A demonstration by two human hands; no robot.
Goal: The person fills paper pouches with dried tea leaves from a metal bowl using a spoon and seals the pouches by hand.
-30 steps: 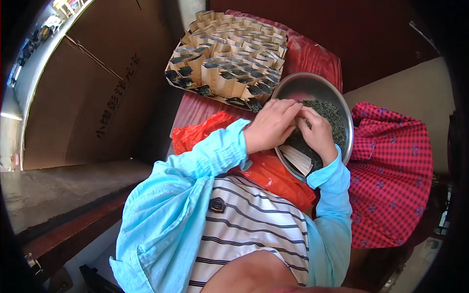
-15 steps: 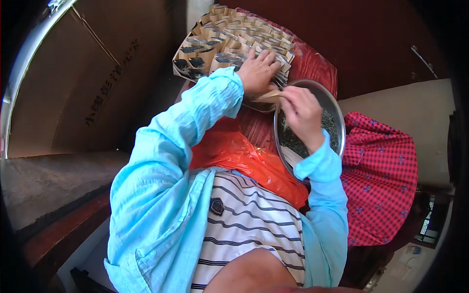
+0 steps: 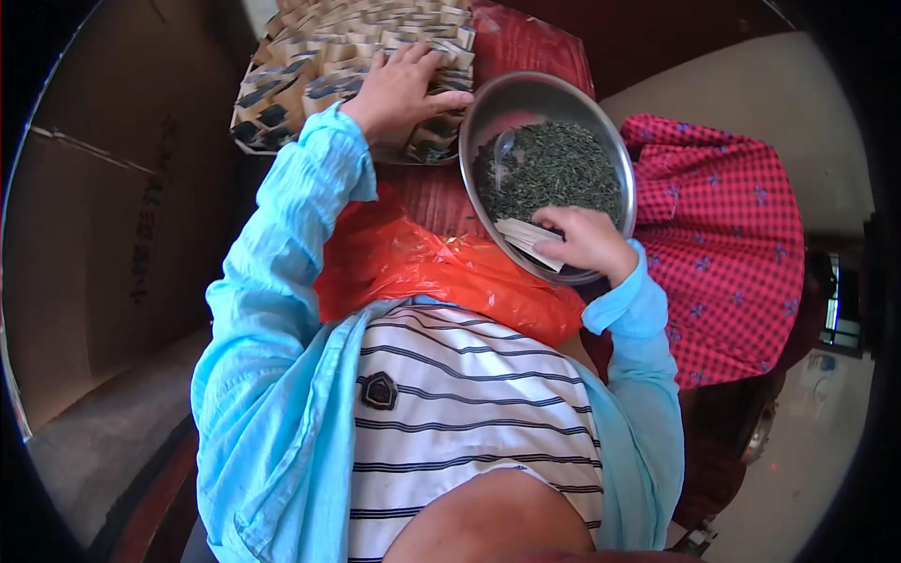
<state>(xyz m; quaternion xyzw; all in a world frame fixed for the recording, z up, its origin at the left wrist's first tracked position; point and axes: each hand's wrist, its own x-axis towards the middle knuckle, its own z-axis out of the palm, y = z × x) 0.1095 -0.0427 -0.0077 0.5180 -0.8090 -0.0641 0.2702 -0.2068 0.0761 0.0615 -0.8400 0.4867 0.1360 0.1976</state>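
Observation:
My left hand (image 3: 404,89) lies with spread fingers on the near right part of a crowded box of small tan paper bags (image 3: 324,56), many with dark leafy contents. Beside it stands a steel bowl (image 3: 627,155) of dried, dark green chopped leaves (image 3: 563,174). A spoon-like, shiny utensil (image 3: 504,150) rests on the leaves, its exact kind unclear. At the bowl's near side lies a stack of flat pale paper bags (image 3: 518,236). My right hand (image 3: 591,242) reaches over the right end of this stack, thumb and forefinger bent and apart around it.
Under the box and bowl is a red wooden tabletop (image 3: 540,42). An orange-red plastic bag (image 3: 450,277) covers my lap. Red checked cloth (image 3: 723,253) hangs to the right, and a big brown carton (image 3: 103,216) stands at the left.
My right hand has gone from beside my left hand, where it held a tan paper bag, down to the stack in the bowl. That bag has left its fingers. The view has shifted.

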